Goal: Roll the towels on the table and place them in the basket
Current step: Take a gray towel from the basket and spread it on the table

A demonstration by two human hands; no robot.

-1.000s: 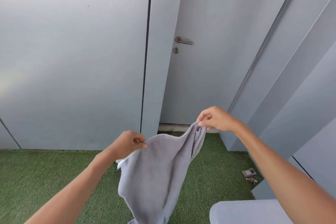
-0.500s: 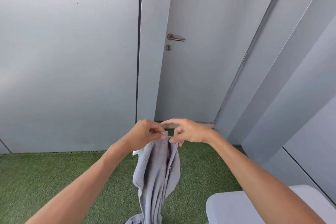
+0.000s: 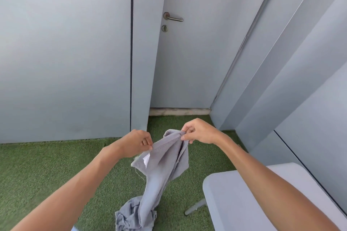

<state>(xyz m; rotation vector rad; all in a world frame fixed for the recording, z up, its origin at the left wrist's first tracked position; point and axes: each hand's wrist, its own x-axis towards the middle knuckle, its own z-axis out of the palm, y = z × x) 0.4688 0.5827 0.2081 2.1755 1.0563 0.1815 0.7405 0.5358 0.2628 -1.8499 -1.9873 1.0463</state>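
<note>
Above the green turf, the left hand (image 3: 138,141) and right hand (image 3: 197,131) pinch the grey towel's (image 3: 161,167) top edge, its tail bunched below. Straightening seems underway; next, lay it flat on the surface (image 3: 244,202) at right.

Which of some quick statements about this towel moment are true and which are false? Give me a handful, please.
1. Both hands pinch the top edge of the grey towel. True.
2. The towel lies rolled on the white table. False: it hangs unrolled in the air.
3. The left hand is lower in the picture than the right hand. True.
4. The floor is bare tile. False: it is green turf.
5. The door handle is metal. True.
</note>
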